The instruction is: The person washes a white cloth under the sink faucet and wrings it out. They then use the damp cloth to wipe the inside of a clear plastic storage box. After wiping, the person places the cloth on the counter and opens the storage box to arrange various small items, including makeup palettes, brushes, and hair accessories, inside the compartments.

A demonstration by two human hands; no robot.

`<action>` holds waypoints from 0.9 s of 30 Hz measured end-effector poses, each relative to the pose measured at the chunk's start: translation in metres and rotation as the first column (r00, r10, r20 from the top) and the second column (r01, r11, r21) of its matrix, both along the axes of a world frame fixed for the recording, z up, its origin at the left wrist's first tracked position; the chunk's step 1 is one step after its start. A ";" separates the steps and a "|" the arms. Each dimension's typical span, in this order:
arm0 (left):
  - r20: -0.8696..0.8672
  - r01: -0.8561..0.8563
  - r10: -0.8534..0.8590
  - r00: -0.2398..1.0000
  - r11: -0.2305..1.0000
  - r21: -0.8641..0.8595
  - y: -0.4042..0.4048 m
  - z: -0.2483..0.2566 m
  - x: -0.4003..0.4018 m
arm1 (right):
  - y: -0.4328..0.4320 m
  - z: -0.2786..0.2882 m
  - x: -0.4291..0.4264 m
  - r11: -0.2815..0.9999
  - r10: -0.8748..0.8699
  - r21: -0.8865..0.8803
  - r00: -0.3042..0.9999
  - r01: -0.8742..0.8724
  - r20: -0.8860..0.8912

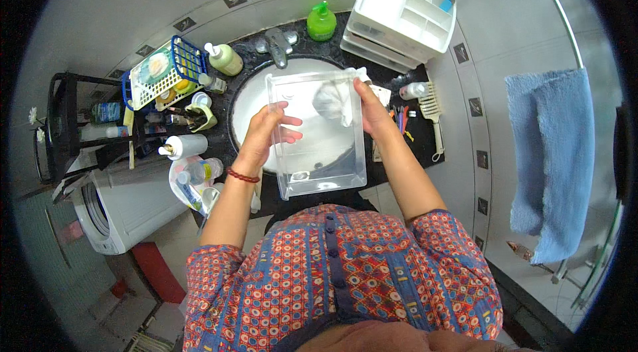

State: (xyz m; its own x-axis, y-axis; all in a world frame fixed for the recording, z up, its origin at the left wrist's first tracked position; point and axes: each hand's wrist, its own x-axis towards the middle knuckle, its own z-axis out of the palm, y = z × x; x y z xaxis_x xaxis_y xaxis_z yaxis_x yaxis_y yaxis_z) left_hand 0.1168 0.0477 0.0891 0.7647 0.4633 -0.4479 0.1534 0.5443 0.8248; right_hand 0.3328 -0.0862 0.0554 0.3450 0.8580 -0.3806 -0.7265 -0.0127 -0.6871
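Note:
A clear plastic drawer (324, 185) is held over the round white sink (249, 97) below the chrome faucet (277, 48). My right hand (371, 107) grips its right wall near the far corner, together with a whitish cloth (334, 100), which seems to hang at the inner side. At the left wall is my left hand (271, 130), its fingers apart; whether they bear on the wall is hard to tell. A red bead bracelet circles my left wrist. Behind the sink, to the right, stands a white drawer organizer (384, 8) with a compartmented top.
Close to the sink are a green pump bottle (321, 23), a pale lotion bottle (227, 60), baskets (189, 60) and a white bottle (187, 146). A hairbrush (431, 107) lies right. A blue towel (553, 162) hangs right; a washing machine (134, 212) stands left.

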 end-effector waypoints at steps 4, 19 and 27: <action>0.061 -0.253 0.258 0.964 0.965 -0.068 -0.007 -0.008 0.013 | -0.005 0.024 -0.035 0.995 0.042 -0.077 0.970 -0.062 -0.239; 0.077 -0.376 0.422 0.903 0.866 -0.329 -0.002 -0.042 0.024 | -0.130 -0.029 -0.075 0.867 0.494 -0.438 0.293 -0.238 0.819; -0.029 -0.323 0.368 0.929 0.771 -0.549 -0.073 -0.090 0.102 | -0.175 -0.070 -0.069 0.690 0.724 -0.724 -0.018 0.025 0.690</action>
State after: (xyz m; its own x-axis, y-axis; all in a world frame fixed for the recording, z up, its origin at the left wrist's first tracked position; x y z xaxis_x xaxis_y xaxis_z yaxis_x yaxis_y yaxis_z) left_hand 0.2191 -0.0251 -0.0007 0.6415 0.4059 -0.6509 -0.1812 0.9047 0.3856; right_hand 0.2638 -0.2613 -0.0146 0.3956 0.8400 -0.3713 0.6994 -0.5376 -0.4710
